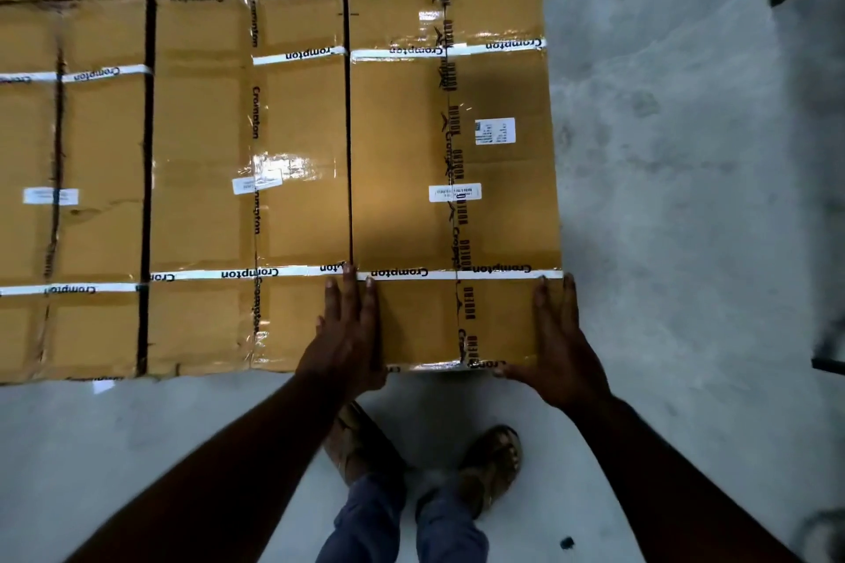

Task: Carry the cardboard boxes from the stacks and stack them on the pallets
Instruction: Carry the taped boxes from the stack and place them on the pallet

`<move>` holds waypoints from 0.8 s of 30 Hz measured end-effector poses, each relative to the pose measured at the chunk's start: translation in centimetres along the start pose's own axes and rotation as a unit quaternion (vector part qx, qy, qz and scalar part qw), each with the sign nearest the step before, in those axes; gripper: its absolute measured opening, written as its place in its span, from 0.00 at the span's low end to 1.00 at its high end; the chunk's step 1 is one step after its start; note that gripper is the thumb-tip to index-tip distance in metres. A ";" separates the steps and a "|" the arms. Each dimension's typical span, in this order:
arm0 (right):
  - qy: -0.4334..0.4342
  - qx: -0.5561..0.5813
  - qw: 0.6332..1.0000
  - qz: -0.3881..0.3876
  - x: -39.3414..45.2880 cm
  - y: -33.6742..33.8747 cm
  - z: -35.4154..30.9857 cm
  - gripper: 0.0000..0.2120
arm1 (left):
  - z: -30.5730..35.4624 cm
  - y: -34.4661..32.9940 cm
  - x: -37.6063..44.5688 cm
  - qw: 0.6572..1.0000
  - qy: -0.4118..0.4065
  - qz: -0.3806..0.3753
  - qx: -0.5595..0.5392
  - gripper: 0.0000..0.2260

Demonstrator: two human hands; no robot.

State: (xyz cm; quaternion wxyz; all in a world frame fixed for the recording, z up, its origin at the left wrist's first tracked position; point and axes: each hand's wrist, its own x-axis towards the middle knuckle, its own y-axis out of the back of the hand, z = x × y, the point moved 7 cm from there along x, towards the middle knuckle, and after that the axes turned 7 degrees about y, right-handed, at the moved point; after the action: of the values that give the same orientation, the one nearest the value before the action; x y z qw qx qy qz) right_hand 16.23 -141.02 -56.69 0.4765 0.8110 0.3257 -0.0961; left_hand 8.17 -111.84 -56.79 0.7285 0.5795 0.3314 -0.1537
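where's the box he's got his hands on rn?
Head view: the box is rightmost in the near row, flush against the neighbouring box, bare floor to its right; left hand and right hand at its near corners.

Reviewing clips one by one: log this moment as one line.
phase: box at row's right end | left hand: flat on rightmost box | right hand: at its right edge | neighbouring box: touching

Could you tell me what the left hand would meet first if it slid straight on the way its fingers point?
The left hand lies flat on the rightmost box, its fingers pointing away along the top. It would probably cross the white strap just past its fingertips first; beyond that, only the carton top shows.
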 end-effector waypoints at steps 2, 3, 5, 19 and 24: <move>-0.011 -0.024 1.000 0.004 0.0 0.0 0.1 0.74 | 0.0 -0.2 0.2 1.000 0.000 0.019 0.015 0.65; -0.021 -0.034 0.999 -0.005 -0.1 -0.1 0.1 0.74 | -0.2 -0.4 0.4 1.000 0.000 0.022 0.015 0.68; -0.041 -0.051 0.998 -0.024 0.0 0.1 -0.2 0.74 | -0.5 -0.7 0.4 1.000 -0.005 0.018 0.009 0.71; 0.008 0.107 0.988 0.112 -9.8 8.4 -20.2 0.18 | 2.4 13.5 -14.1 0.964 -0.020 0.130 -0.232 0.22; 0.042 0.187 0.973 0.131 -16.9 14.7 -30.9 0.13 | -0.3 22.1 -24.9 0.915 -0.023 0.175 -0.364 0.15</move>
State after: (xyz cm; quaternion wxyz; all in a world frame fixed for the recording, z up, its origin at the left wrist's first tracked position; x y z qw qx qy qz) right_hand 7.59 -127.52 -22.04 0.3108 0.9246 0.2124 -0.0579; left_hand 3.26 -109.33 -23.94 0.9117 0.3196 0.2404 0.0941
